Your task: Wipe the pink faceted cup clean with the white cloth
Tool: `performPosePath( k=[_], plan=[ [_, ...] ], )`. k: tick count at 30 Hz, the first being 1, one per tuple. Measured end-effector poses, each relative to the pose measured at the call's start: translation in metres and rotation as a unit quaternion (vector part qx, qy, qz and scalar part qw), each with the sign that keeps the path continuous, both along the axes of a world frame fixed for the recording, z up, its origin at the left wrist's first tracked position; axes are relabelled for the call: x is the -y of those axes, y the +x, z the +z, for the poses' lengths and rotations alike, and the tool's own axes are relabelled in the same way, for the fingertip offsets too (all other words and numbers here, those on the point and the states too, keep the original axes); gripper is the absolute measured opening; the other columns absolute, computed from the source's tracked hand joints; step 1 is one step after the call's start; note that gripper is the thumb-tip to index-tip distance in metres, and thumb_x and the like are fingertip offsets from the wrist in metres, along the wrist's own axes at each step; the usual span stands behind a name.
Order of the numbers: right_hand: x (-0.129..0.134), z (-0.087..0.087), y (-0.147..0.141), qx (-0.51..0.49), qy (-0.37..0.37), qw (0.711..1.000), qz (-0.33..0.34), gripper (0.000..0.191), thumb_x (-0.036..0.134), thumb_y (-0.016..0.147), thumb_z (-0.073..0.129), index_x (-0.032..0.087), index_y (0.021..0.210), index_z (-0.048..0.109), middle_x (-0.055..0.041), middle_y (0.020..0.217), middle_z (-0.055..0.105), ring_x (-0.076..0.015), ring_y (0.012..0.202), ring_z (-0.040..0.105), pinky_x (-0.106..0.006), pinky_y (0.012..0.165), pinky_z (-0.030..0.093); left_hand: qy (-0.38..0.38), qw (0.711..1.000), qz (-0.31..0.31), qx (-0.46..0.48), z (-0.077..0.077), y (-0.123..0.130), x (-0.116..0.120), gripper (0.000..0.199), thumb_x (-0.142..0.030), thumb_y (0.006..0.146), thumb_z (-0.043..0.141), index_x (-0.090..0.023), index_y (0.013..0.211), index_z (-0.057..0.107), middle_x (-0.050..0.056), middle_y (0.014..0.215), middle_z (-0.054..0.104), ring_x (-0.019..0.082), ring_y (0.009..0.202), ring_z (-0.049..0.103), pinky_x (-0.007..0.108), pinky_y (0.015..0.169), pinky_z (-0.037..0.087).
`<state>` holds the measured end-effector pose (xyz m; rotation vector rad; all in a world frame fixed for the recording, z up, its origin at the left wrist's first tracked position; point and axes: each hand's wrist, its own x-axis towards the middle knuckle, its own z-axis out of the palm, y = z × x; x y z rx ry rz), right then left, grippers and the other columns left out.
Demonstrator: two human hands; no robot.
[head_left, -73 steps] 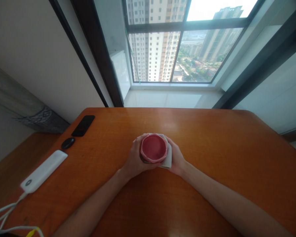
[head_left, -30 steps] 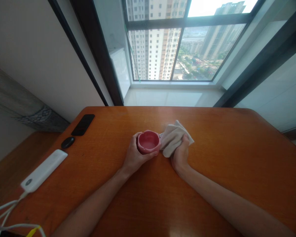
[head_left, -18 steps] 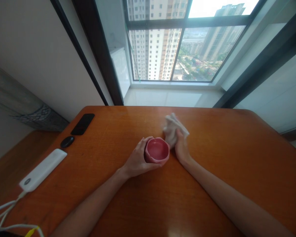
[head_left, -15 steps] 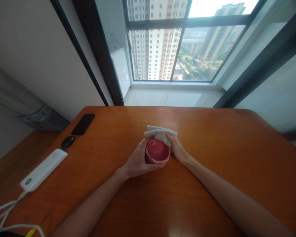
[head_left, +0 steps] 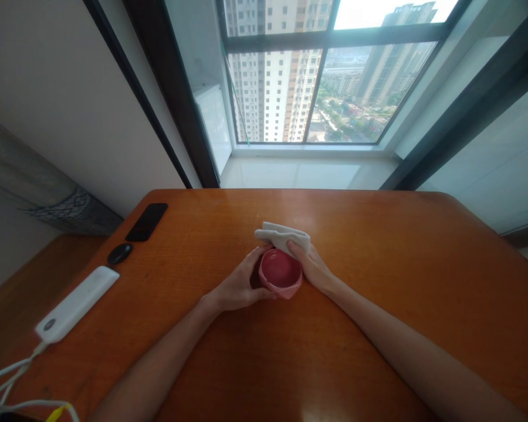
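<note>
From my remote station I logged the left hand (head_left: pixel 240 287) curled around a pink ceramic cup (head_left: pixel 280 274), its fingers clenched on the cup's near side. The cup sat mid-table, mouth up, with its glossy interior showing. The right hand (head_left: pixel 311 271) reached the far rim, fingers pinching a folded off-white cloth (head_left: pixel 282 235) against it. I could not tell whether the cup's base touched the surface. Beneath lay an orange wooden table (head_left: pixel 378 334). Toward its left edge were a black phone (head_left: pixel 146 222), a black oval object (head_left: pixel 120 254), and a white power bank (head_left: pixel 75 303) trailing a white cable (head_left: pixel 9 381). Ahead, a dark-framed window (head_left: pixel 330 88) overlooked high-rise towers.
</note>
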<state>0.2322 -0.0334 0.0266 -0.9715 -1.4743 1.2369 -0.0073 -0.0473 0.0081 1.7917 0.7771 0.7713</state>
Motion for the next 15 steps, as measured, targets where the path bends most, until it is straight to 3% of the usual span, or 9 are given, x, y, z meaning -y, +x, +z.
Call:
performPosePath(
  k=[6,15],
  plan=[
    [-0.001,0.001,0.001,-0.001,-0.001,1.000,0.016,0.064,0.075,0.103,0.054,0.030,0.141,0.078,-0.0027,0.157,0.069,-0.0383,0.146,0.062,-0.056,0.130,0.044,0.052,0.996,0.059,-0.048,-0.003,0.008,0.007,0.095,-0.053,0.080,0.096,-0.026,0.157,0.047,0.016,0.159,0.058,0.040,0.148,0.057,0.062,0.130,0.042],
    [-0.001,0.002,-0.001,-0.040,0.028,0.999,-0.002,0.052,0.064,0.108,0.053,0.032,0.144,0.074,-0.0008,0.160,0.067,-0.0331,0.152,0.058,-0.049,0.132,0.041,0.164,0.965,0.148,-0.140,0.005,0.020,0.019,0.090,-0.052,0.081,0.095,-0.027,0.153,0.048,0.014,0.153,0.064,0.041,0.144,0.059,0.070,0.136,0.025]
  ],
)
